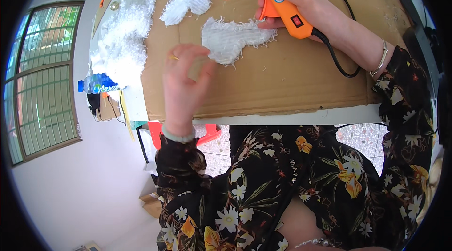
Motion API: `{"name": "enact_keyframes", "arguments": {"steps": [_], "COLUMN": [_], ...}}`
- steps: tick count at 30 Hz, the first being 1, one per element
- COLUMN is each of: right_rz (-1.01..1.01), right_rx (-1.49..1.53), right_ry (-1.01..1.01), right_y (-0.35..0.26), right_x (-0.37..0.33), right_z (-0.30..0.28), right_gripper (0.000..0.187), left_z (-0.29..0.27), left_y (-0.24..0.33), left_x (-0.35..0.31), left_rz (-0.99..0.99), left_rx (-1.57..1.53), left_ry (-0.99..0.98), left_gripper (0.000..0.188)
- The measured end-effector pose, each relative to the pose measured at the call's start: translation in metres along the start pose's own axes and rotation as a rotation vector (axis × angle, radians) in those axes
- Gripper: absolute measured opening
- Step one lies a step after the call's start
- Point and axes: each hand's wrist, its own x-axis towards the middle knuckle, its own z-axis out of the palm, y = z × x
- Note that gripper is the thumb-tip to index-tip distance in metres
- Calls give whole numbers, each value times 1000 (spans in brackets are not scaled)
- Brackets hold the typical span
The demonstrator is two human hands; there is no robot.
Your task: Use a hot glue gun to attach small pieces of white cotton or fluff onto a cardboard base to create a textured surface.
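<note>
My right hand [313, 8] is wrapped round the handle of an orange hot glue gun [294, 18], fingers by its trigger. Its metal nozzle points left, close to a small white frayed cloth piece [187, 1]. A larger white frayed cloth piece [230, 40] lies flat below the gun, one end near my right fingertips. Slightly blurred, my left hand [186, 79] hovers at the left edge of that larger piece. Its fingers are bent, with the thumb apart from them and cardboard showing through the gap. Whether its fingertips touch the cloth, I cannot tell.
A brown cardboard sheet [282, 88] covers most of the white table [263, 118]. A fluffy white heap [127, 34] sits left of it, with a blue-labelled plastic bottle [100, 83] beside. The gun's black cord [336, 60] loops by my right wrist. A red stool [207, 134] stands below.
</note>
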Motion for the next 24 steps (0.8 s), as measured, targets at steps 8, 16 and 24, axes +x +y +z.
{"name": "enact_keyframes", "arguments": {"steps": [8, 16, 24], "right_rz": [-41, -13, -2], "right_rx": [-27, -32, -30], "right_ry": [-20, 4, 4], "right_y": [0, -2, -7], "right_x": [1, -4, -7], "right_z": [-5, -4, 0], "right_gripper": [33, 34, 36], "left_z": [19, 26, 18], "left_y": [3, -10, -8], "left_x": [-6, 6, 4], "left_rz": [424, 148, 70], "left_rx": [324, 8, -196], "left_ry": [12, -46, -66], "left_gripper": [20, 12, 16]}}
